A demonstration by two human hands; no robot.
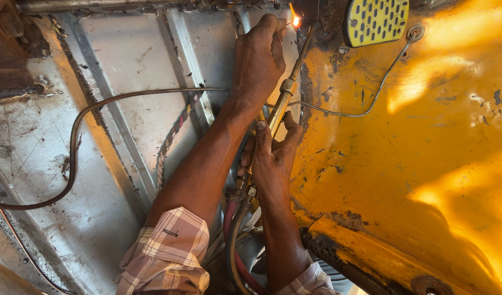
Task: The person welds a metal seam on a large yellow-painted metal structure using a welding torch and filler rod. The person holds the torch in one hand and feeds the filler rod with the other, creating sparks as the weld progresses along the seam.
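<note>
1. My right hand (pixel 272 155) is closed around the brass-coloured metal gas torch (pixel 278 109), low on its handle, just above the red and dark hoses (pixel 234 240).
2. My left hand (pixel 259 57) pinches a thin metal filler rod (pixel 327 112) beside the small orange flame (pixel 295 21).
3. The flame sits at the seam between the grey sheet-metal panel (pixel 136 60) and the scuffed yellow painted body panel (pixel 426 153).
</note>
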